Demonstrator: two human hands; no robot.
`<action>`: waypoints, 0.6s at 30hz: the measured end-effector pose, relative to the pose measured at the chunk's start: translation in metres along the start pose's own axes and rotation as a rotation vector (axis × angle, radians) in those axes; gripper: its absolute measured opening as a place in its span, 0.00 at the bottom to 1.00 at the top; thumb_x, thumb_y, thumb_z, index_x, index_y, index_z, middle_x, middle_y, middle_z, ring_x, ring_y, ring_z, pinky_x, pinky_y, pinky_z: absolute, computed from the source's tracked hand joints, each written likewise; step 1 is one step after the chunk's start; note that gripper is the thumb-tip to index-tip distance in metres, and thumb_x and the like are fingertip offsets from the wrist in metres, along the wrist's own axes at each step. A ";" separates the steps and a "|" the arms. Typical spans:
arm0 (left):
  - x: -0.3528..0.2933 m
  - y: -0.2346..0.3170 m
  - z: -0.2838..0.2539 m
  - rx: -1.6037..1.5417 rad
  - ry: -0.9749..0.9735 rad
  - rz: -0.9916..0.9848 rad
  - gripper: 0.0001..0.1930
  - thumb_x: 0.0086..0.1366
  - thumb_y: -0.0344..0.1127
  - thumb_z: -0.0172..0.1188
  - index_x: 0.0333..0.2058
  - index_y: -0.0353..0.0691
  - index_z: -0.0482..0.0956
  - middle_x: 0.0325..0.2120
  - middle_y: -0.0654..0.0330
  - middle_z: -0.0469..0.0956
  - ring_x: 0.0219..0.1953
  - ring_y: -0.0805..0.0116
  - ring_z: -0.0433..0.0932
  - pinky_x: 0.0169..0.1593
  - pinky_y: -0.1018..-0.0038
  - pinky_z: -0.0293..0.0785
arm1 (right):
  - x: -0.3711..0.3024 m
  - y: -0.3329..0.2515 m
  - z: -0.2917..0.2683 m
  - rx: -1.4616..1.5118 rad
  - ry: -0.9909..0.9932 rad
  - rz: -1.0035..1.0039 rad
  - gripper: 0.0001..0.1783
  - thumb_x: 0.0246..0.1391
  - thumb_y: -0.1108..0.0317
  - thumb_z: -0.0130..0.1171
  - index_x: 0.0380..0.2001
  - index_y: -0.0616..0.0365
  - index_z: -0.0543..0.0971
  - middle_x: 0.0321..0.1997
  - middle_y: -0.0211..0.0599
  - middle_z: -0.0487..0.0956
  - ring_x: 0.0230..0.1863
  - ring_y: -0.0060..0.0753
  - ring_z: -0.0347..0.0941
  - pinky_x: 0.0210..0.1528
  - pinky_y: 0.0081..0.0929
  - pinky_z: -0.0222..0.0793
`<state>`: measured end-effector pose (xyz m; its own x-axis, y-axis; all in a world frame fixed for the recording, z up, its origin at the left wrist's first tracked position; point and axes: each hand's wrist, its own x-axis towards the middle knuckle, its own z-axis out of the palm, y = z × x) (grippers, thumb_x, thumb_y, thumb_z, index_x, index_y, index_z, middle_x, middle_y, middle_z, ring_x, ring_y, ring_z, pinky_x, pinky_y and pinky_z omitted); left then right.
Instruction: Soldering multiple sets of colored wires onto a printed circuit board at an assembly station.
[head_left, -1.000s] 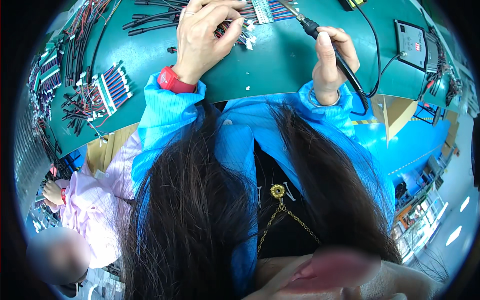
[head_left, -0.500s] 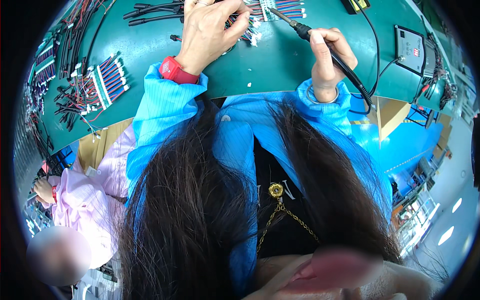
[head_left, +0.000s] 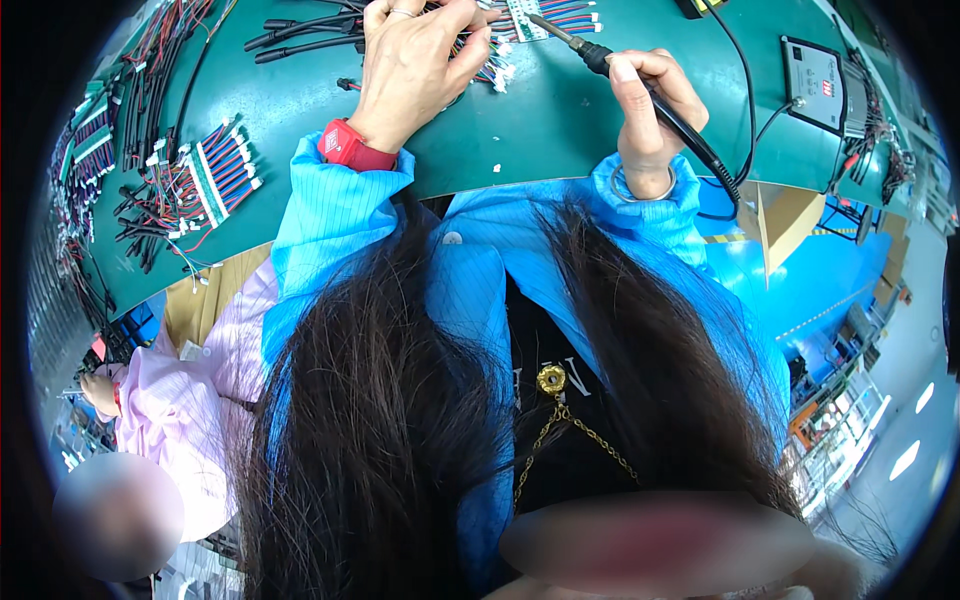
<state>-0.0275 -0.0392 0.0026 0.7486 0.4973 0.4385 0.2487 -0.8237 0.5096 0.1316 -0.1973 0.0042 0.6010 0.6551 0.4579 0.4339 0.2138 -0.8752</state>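
Observation:
My right hand (head_left: 655,110) grips a soldering iron (head_left: 594,57) with a black handle, its metal tip pointing at a green-and-white circuit board strip (head_left: 528,20) at the table's far edge. Coloured wires with white plugs (head_left: 500,78) fan out beside that board. My left hand (head_left: 420,70), with a red band at the wrist, lies bent over the wires left of the board. Its fingers are closed, but what they pinch is hidden. Black cables (head_left: 305,42) with thick ends extend left from under it. Whether the iron's tip touches the board, I cannot tell.
On the green table (head_left: 560,130) at left lies another wired board strip (head_left: 208,185), with more black cables (head_left: 150,100) behind it. A grey control box (head_left: 815,85) stands at right, joined by the iron's cord (head_left: 750,90). A person in a pink sleeve (head_left: 165,400) is at lower left.
The view has shifted slightly. My hands, the iron and the board keep nearly the same places relative to each other. The other person's hand at lower left has moved a little.

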 end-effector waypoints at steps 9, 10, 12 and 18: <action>-0.002 -0.003 0.004 -0.036 0.019 -0.056 0.04 0.57 0.34 0.62 0.29 0.42 0.78 0.30 0.61 0.77 0.41 0.63 0.73 0.46 0.65 0.58 | 0.001 0.003 0.001 -0.051 -0.055 0.006 0.04 0.49 0.75 0.65 0.26 0.66 0.82 0.20 0.32 0.74 0.19 0.20 0.68 0.22 0.19 0.59; -0.002 -0.003 0.003 -0.035 0.018 -0.058 0.04 0.57 0.34 0.62 0.29 0.42 0.78 0.30 0.61 0.77 0.41 0.63 0.73 0.46 0.65 0.58 | 0.001 0.003 0.001 -0.050 -0.055 0.007 0.04 0.49 0.75 0.65 0.26 0.66 0.82 0.20 0.32 0.74 0.19 0.20 0.68 0.22 0.19 0.59; -0.001 0.000 0.000 -0.060 -0.007 -0.081 0.04 0.56 0.34 0.62 0.29 0.42 0.78 0.30 0.62 0.77 0.40 0.63 0.73 0.46 0.65 0.58 | 0.002 0.002 0.001 -0.052 -0.057 0.013 0.04 0.49 0.76 0.65 0.27 0.66 0.82 0.20 0.32 0.74 0.20 0.20 0.68 0.22 0.19 0.60; -0.001 -0.002 0.002 -0.080 -0.001 -0.091 0.03 0.55 0.33 0.62 0.28 0.42 0.77 0.30 0.61 0.77 0.39 0.63 0.73 0.45 0.65 0.58 | 0.002 0.001 0.002 -0.056 -0.057 0.021 0.04 0.50 0.75 0.65 0.27 0.66 0.82 0.20 0.32 0.75 0.20 0.21 0.69 0.23 0.19 0.60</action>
<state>-0.0280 -0.0389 -0.0003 0.7256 0.5689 0.3870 0.2661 -0.7507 0.6046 0.1316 -0.1942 0.0036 0.5718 0.6995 0.4286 0.4596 0.1597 -0.8737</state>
